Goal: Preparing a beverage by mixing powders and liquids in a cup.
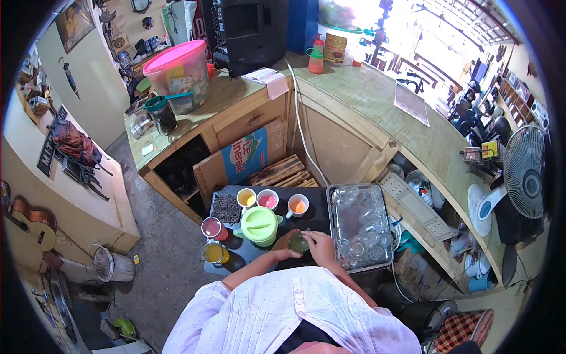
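Observation:
My left hand [285,248] is closed around a small glass [299,243] with dark green contents, close in front of my body. The fingers of my right hand [322,248] are drawn together at the glass's rim; whatever they hold is too small to make out. Just left of the glass stands a light green lidded pitcher [259,224]. Around it are a cup with yellow contents [246,197], a cup with pink contents [267,200], a white mug with orange contents [298,205], a glass of reddish drink [214,229] and a glass mug of orange-yellow drink [216,253].
A metal tray [361,194] of clear glass mugs sits right of my hands. A tray of dark pieces [226,207] lies behind the drinks. The wooden counter [348,94] bends around the far side, bearing a pink-lidded tub [177,71], a speaker [253,35] and a fan [523,171].

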Available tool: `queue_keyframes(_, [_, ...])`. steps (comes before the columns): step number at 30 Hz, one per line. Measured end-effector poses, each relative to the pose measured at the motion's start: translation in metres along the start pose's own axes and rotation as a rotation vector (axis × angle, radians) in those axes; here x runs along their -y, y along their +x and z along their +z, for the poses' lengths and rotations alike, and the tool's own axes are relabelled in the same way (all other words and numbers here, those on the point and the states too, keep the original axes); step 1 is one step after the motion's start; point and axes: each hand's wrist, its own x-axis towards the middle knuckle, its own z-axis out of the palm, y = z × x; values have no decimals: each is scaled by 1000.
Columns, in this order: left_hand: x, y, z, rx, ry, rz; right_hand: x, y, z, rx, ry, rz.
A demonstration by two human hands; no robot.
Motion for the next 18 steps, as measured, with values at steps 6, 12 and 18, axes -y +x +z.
queue_keyframes(6, [0, -1, -1, 1, -18, -35, -6, -1, 2, 63, -54, 40])
queue_keyframes(12, [-5, 0, -4, 46, -84, 7, -2, -1, 1, 122, -28, 20])
queue_keyframes(18, [-8, 2, -4, 52, -58, -30, -12, 1, 0, 268, -116, 16])
